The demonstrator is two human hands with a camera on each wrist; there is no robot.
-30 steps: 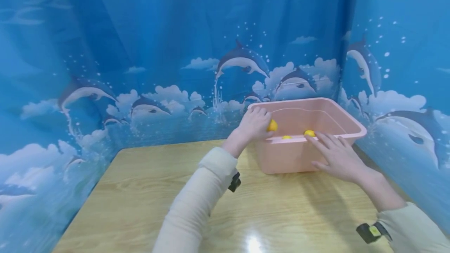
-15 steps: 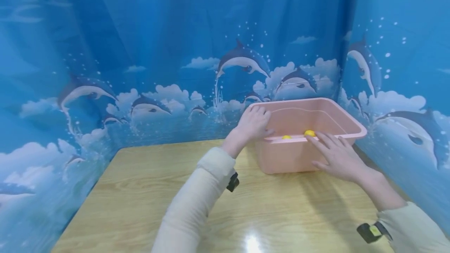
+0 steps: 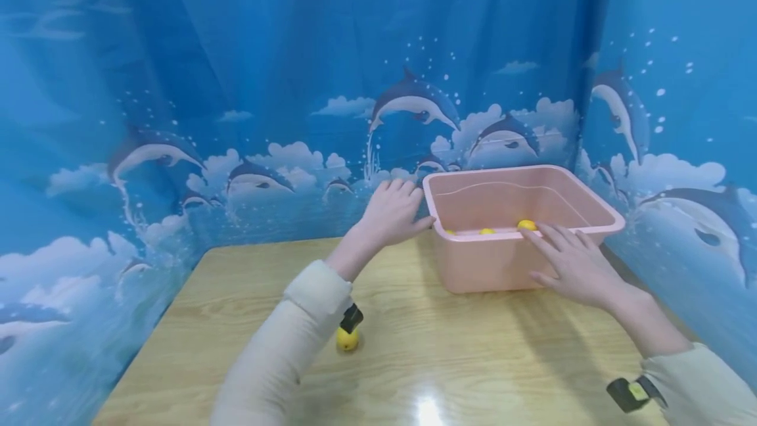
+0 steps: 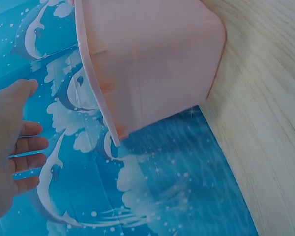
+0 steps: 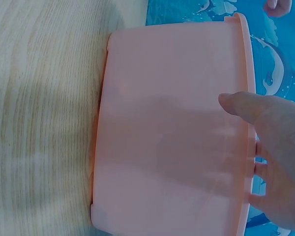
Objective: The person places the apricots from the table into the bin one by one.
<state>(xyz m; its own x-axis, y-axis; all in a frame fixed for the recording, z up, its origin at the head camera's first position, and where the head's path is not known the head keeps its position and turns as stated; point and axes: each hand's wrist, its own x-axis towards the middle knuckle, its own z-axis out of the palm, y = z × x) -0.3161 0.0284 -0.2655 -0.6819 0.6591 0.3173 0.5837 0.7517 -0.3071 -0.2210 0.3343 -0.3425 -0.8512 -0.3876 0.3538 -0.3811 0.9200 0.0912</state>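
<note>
My left hand (image 3: 393, 212) is just off the left end of a pink plastic bin (image 3: 487, 261), fingers loosely extended and nothing in them. In the left wrist view the left hand (image 4: 12, 147) hangs beside the bin's rim with its palm bare. My right hand (image 3: 573, 268) rests at the bin's near rim, its fingers lying straight over the edge and its thumb (image 5: 236, 105) outside the front wall. Inside the bin, yellow lemons (image 3: 526, 224) peek above the near rim; their lower parts are hidden. Another lemon (image 3: 347, 339) lies on the table by my left wrist.
The bin stands at the back right of a wooden table (image 3: 236, 321). Blue curtains (image 3: 266, 84) printed with dolphins hang close behind and to the right of it. Each wrist carries a small black camera (image 3: 628, 393).
A lemon in my left hand has been let go into the bin, and the hand has moved left, away from the rim. The lemon on the table has come into sight. My right hand stays put.
</note>
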